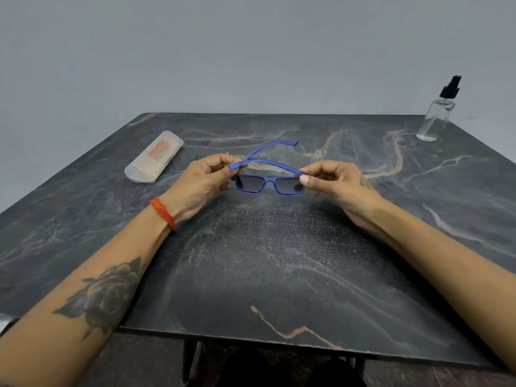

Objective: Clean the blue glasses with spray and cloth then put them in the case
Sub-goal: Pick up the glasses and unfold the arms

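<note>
One pair of blue glasses (269, 183) with two dark lenses and two arms is showing above one dark marble table (279, 261). Two hands are appearing, a left hand (205, 181) and a right hand (339, 182), and one red thread band (163, 213) is circling the left wrist, with one rose tattoo (104, 296) on that forearm. One pale case (154, 156) and one clear spray bottle (439, 112) are sitting on the table.

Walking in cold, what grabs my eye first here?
The blue glasses, held above the middle of the dark marble table by the left hand and the right hand. Then the pale case lying far left and the spray bottle standing at the far right corner.
</note>
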